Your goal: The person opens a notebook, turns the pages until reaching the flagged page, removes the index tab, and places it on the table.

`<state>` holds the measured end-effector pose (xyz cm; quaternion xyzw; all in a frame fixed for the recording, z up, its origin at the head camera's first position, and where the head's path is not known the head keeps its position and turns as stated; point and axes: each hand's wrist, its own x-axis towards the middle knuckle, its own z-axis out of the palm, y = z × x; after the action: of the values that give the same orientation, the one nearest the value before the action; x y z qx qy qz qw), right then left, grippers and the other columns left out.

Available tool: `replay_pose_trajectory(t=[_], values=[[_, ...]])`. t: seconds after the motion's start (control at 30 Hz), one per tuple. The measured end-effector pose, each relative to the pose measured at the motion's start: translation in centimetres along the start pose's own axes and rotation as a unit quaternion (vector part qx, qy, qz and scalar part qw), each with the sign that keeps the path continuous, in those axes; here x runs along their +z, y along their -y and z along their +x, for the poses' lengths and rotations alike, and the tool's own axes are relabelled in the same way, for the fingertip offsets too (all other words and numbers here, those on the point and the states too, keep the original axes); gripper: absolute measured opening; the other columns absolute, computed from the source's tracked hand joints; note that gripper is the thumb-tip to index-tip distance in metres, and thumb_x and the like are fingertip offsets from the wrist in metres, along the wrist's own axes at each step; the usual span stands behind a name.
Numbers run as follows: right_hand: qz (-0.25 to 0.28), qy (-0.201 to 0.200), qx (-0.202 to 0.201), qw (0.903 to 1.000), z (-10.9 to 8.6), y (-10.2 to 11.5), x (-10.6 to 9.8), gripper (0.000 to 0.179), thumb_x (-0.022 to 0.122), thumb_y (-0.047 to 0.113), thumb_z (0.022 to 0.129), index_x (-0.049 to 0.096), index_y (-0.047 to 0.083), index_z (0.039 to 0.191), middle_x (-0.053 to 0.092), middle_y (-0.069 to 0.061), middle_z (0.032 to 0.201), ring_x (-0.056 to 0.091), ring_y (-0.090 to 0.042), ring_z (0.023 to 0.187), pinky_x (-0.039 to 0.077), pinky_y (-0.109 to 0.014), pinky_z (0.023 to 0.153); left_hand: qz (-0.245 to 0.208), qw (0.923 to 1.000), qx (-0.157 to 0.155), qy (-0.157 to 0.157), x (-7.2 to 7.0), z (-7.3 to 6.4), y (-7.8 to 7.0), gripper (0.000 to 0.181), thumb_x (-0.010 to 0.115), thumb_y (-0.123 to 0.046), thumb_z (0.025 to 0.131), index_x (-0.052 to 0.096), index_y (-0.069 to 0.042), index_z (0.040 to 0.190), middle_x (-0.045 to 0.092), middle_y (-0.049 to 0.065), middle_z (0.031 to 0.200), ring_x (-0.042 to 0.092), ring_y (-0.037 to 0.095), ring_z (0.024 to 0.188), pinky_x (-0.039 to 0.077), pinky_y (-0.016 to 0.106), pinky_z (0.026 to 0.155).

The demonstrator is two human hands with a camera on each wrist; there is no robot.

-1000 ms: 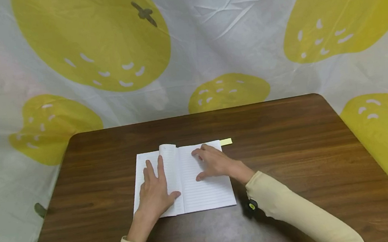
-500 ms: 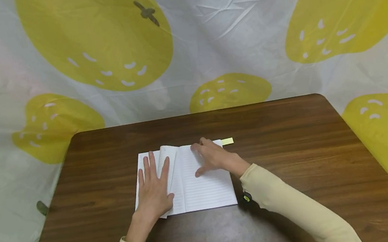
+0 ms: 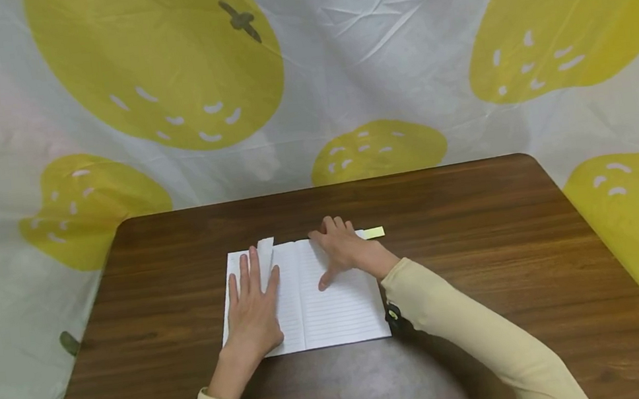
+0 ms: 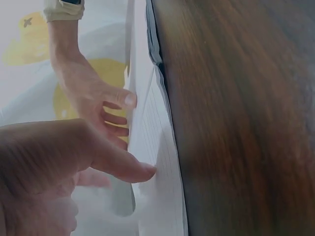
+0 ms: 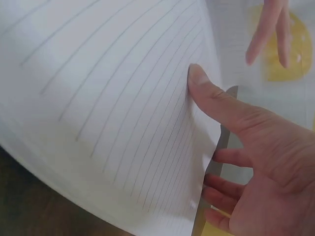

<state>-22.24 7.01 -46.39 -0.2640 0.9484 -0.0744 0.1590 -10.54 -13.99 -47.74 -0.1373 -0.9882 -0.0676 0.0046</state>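
Note:
An open notebook with lined white pages (image 3: 346,319) lies on the table. My left hand (image 3: 252,317), fingers spread, rests over its left page, and a lifted leaf (image 3: 266,254) shows between the index finger and thumb. In the left wrist view the thumb of my left hand (image 4: 74,157) extends over the lined page (image 4: 165,206). My right hand (image 3: 342,250) is at the top of the right page, thumb pointing down the page. The right wrist view has my right hand (image 5: 275,157) at the page edge, thumb touching the ruled paper (image 5: 123,98), fingers loosely extended past it.
A yellow sticky tab (image 3: 374,233) sticks out from the notebook's top right. The dark wooden table (image 3: 509,236) has rounded far corners. Behind it hangs a white cloth with yellow fruit prints (image 3: 379,149).
My left hand has swept the turning leaf leftward, baring more of the page beside the fold. My right hand has slid up to the notebook's top edge.

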Motion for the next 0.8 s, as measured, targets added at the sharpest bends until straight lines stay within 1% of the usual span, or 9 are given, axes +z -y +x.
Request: replay_pose_trajectory(t=[0.1,0.2,0.3,0.4,0.5,0.6,0.7,0.8], values=[[0.0,0.015,0.004,0.9999,0.1,0.0,-0.1,0.116,0.093,0.057,0.062,0.04,0.011,0.155,0.042,-0.017,0.139,0.04,-0.032,0.122,0.034,-0.042,0.096,0.008,1.0,-0.004,0.003,-0.1,-0.1,0.1,0.093,0.084,-0.013,0.069,0.043,0.004,0.15,-0.003,0.032,0.167,0.001,0.046,0.156,0.012,0.063,0.123],[0.0,0.02,0.001,0.9998,0.1,0.0,-0.1,0.116,0.092,0.057,0.064,0.04,0.011,0.156,0.042,-0.017,0.141,0.04,-0.032,0.124,0.034,-0.043,0.096,0.013,0.9999,-0.004,0.003,-0.1,-0.1,0.2,0.092,0.085,-0.016,0.072,0.041,0.005,0.15,-0.003,0.032,0.166,0.002,0.046,0.156,0.011,0.062,0.123],[-0.001,0.021,-0.001,0.9998,0.0,0.0,0.0,0.115,0.091,0.057,0.066,0.038,0.01,0.157,0.041,-0.017,0.144,0.04,-0.032,0.127,0.034,-0.044,0.099,-0.003,1.0,-0.003,0.008,0.0,-0.1,0.2,0.094,0.087,-0.017,0.073,0.039,0.003,0.152,-0.001,0.031,0.167,0.002,0.046,0.156,0.011,0.062,0.123],[-0.007,0.017,-0.002,0.9998,-0.1,0.1,0.1,0.115,0.09,0.057,0.067,0.037,0.01,0.158,0.041,-0.017,0.146,0.041,-0.033,0.13,0.034,-0.046,0.102,-0.029,0.9994,-0.005,0.021,0.0,0.0,0.2,0.093,0.086,-0.018,0.077,0.037,0.001,0.154,0.002,0.031,0.167,0.003,0.047,0.156,0.012,0.064,0.123],[-0.021,0.009,-0.005,0.9997,-0.3,0.4,0.1,0.113,0.089,0.058,0.068,0.038,0.01,0.157,0.043,-0.018,0.145,0.042,-0.034,0.13,0.034,-0.046,0.103,-0.05,0.9982,-0.006,0.032,0.1,0.0,0.3,0.091,0.084,-0.017,0.08,0.036,0.0,0.155,0.006,0.033,0.166,0.006,0.049,0.155,0.014,0.066,0.121],[-0.034,-0.006,-0.009,0.9994,-0.5,0.6,0.2,0.111,0.089,0.058,0.068,0.041,0.009,0.155,0.045,-0.018,0.142,0.043,-0.034,0.128,0.035,-0.046,0.101,-0.064,0.9971,-0.007,0.04,0.2,0.1,0.3,0.087,0.081,-0.019,0.084,0.035,-0.001,0.155,0.011,0.034,0.165,0.012,0.051,0.153,0.019,0.068,0.119],[-0.048,-0.029,-0.013,0.9983,-0.9,0.6,0.4,0.107,0.089,0.059,0.067,0.046,0.008,0.151,0.048,-0.018,0.138,0.045,-0.035,0.124,0.036,-0.047,0.098,-0.08,0.9952,-0.011,0.055,0.4,0.1,0.3,0.083,0.077,-0.025,0.089,0.035,-0.002,0.156,0.014,0.035,0.164,0.015,0.053,0.152,0.022,0.069,0.117],[-0.062,-0.056,-0.02,0.9963,-1.4,0.3,0.8,0.105,0.087,0.061,0.068,0.049,0.005,0.148,0.05,-0.019,0.136,0.047,-0.037,0.122,0.038,-0.048,0.097,-0.095,0.9922,-0.021,0.078,0.7,0.2,0.2,0.08,0.071,-0.033,0.094,0.032,-0.004,0.158,0.013,0.035,0.164,0.015,0.053,0.152,0.023,0.069,0.117]])
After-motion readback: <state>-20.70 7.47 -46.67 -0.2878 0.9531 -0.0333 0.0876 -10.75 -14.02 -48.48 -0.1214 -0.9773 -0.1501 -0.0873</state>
